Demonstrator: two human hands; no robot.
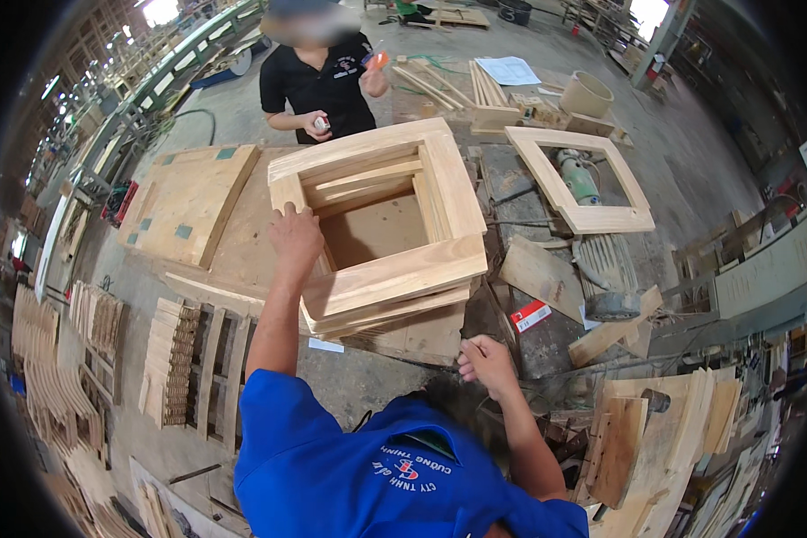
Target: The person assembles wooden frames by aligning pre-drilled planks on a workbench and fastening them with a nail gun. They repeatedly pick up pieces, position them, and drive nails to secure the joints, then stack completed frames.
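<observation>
A stack of pale wooden frames (394, 276) stands on the workbench in front of me, each one a rectangle with an open middle. My left hand (296, 235) lies over the left rail of the top frame, its fingers bent across the wood. My right hand (487, 363) is apart from the stack, off its near right corner by the bench's front edge. The fingers of that hand are curled together, and whether something small is inside them I cannot make out. Through the frames' opening a brown board (381, 235) shows at the bottom.
Across the bench a person (323, 85) in a black shirt holds a small can and something orange. Another wooden frame (637, 193) lies to the right around a green power tool (578, 179). A red-and-white box (531, 316) is nearer. At left lie plywood panels (184, 202) and stacked slats (166, 359).
</observation>
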